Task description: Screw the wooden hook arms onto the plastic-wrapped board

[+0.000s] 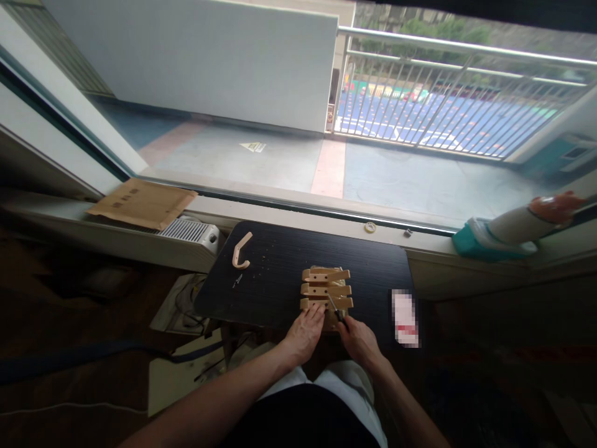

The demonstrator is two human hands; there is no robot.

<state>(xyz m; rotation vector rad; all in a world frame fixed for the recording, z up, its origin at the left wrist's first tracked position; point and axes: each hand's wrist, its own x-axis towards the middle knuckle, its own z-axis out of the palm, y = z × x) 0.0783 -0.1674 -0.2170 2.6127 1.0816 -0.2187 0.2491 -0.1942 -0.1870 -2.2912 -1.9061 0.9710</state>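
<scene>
Three pale wooden hooks with dark screw holes lie side by side on a tan, plastic-wrapped base near the front of the dark table: a far hook (319, 275), a middle hook (313, 290) and a near hook (346, 303). My left hand (303, 333) has its fingers pressed together on the near hook, holding it down. In my right hand (359, 339) is a screwdriver (336, 311), its shaft slanting up and left over the near hook. Whether its tip meets a screw is too small to tell. A loose wooden hook (241, 252) lies at the table's left, with some screws (239, 279) just below it.
The black table (280, 249) stands against a window ledge. A pixelated pale item (405, 317) lies at its right edge. On the ledge are a tape roll (370, 228), a small grey object (408, 233) and a teal container (485, 239). A brown envelope (144, 202) rests by the radiator (192, 231).
</scene>
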